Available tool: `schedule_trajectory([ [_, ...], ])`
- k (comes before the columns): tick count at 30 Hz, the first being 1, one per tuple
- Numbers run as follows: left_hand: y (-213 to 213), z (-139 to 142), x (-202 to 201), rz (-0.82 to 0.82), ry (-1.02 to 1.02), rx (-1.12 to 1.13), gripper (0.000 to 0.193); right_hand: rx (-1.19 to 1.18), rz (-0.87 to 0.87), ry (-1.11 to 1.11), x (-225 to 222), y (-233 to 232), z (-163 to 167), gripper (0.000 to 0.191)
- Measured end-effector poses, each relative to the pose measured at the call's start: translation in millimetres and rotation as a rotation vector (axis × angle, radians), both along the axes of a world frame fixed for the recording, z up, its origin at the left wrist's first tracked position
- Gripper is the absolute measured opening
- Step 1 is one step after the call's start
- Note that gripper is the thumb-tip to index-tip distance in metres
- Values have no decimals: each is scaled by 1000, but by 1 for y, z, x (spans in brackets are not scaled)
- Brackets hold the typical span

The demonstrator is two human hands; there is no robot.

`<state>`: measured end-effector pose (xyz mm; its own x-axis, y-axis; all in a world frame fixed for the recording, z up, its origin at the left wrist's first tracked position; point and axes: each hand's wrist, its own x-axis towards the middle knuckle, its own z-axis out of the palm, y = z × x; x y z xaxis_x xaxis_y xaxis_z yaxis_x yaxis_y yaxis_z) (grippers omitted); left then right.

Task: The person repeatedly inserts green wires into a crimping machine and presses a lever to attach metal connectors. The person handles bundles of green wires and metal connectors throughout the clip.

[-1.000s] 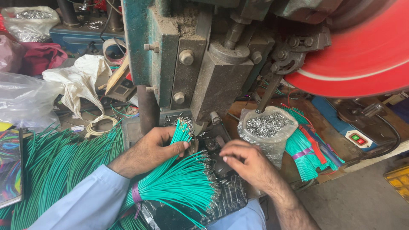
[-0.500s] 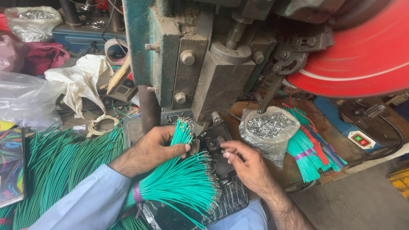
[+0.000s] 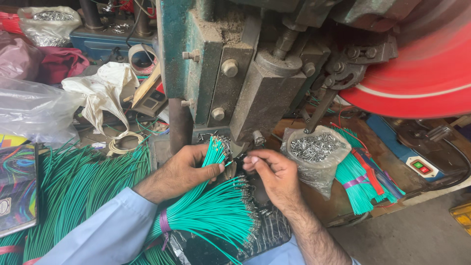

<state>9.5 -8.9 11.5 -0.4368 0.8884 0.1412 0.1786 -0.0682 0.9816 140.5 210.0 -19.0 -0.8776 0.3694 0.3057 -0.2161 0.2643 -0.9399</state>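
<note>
My left hand (image 3: 184,169) grips a small bunch of green wires (image 3: 213,152), their ends pointing up toward the base of the press machine (image 3: 245,78). My right hand (image 3: 272,174) is pinched at thumb and forefinger just right of those ends, near the die; whether it holds a small part is hidden. Below both hands lies a tied bundle of green wires with metal terminals (image 3: 216,213), fanned across a black plastic sheet.
A clear bag of small metal terminals (image 3: 314,149) sits right of my right hand. Another tied green wire bundle (image 3: 355,184) lies beyond it. A large pile of green wires (image 3: 73,181) fills the left. A red flywheel (image 3: 422,68) is at upper right, blurred.
My right hand has lifted slightly toward the wire ends and the die. The left hand keeps its hold on the bunch, nearly still.
</note>
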Motion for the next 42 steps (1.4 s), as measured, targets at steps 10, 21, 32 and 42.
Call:
schedule_trajectory([
  [10, 0, 1, -1, 36, 25, -19, 18, -91, 135, 21, -13, -8, -3, 14],
  [21, 1, 1, 0, 47, 40, -19, 19, -22, 103, 0, -16, -7, -11, 15],
  [32, 1, 2, 0, 50, 34, -42, 21, -22, 125, -20, -18, -4, -9, 16],
  [42, 1, 2, 0, 49, 49, -40, 20, -59, 140, -10, -20, -4, -12, 14],
])
